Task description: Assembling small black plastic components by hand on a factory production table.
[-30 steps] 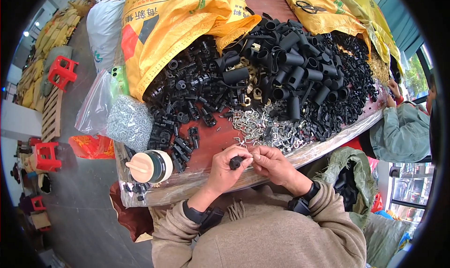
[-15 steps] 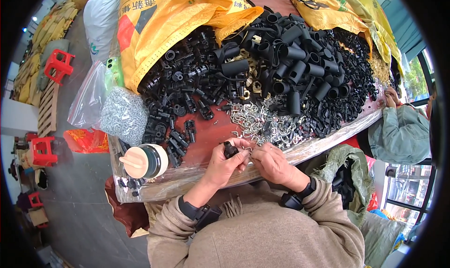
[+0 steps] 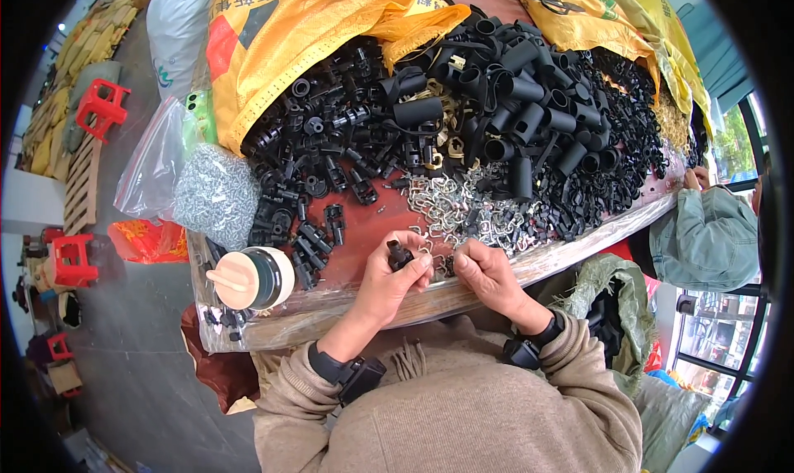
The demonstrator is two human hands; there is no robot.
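Close above the bench (image 3: 347, 262) edge, my left hand (image 3: 389, 279) pinches a small black plastic fitting (image 3: 400, 255) upright, so my right hand (image 3: 484, 273), fingers curled shut just beside that grip, can work on it.

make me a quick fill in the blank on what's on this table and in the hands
1. The left hand pinches a small ____ plastic fitting.
2. The heap of small bent metal clips is ____ in colour.
3. The sacks behind the pile of black plastic tubes are ____.
4. The round cream-lidded container lies to the person's ____ of the right hand.

Missing words: black; silver; yellow; left
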